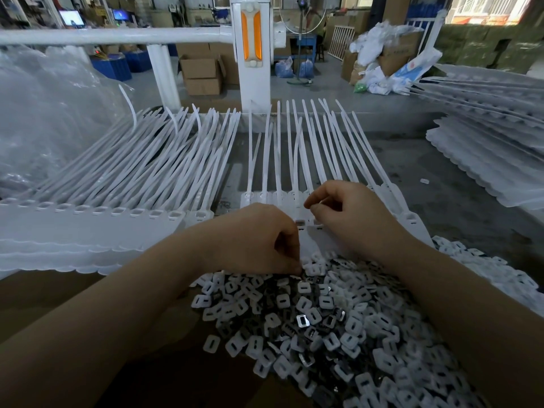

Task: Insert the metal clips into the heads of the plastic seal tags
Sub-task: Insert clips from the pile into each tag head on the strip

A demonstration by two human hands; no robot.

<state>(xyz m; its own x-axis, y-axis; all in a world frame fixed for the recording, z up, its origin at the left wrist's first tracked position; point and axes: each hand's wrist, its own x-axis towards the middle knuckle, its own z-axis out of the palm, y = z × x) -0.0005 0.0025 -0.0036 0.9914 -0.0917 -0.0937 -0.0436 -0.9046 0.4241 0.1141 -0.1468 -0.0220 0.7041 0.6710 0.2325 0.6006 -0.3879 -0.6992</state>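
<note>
To my left, a fanned row of white plastic seal tags [97, 213] lies on the grey tabletop [441, 184], flat heads toward me, thin tails running away toward the white rail; their long axis goes near to far.

My left hand [259, 240] curls down at the edge of the heap of small square metal clips [323, 319] piled in front of me, fingertips pinching there, though I cannot tell whether a clip is actually between them.

Over the middle set of white tags [282, 160], lying the same way, my right hand [347, 213] pinches something small and shiny, likely a clip, just above a tag head.

The risk, I judge: the clip goes in skewed or flipped and jams, or the tag head shifts under the push, since nothing holds it.
</note>
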